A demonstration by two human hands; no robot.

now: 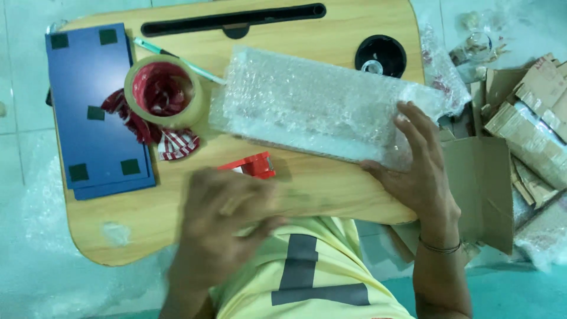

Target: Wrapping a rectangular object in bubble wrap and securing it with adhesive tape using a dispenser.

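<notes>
Bubble-wrapped parcel (319,112), long and flat, lies slantwise across the middle of the wooden bench (331,41) in the head view, its right end reaching toward the bench's right edge. The right hand (416,171) grips that right end, fingers spread over the top of the wrap and thumb beneath the near side. The left hand (227,218) is smeared by motion blur over the near edge of the bench; it looks loosely open, palm down, but whether anything is in it I cannot tell. Just beyond it sits a red tape dispenser (255,165), near the parcel's near edge.

Toward the left edge lies a blue board (94,106) with dark green square pads, reaching to the far left corner. Beside it stands a roll of tan packing tape (164,90), with red-and-white wrappers (171,142) in its core and under it. A green pen (177,59) lies behind the roll. A black slot (233,20) runs along the far edge, and a black round cup holder (380,56) sits near the far right corner. Cardboard pieces (481,183) lie on the floor right of the bench.
</notes>
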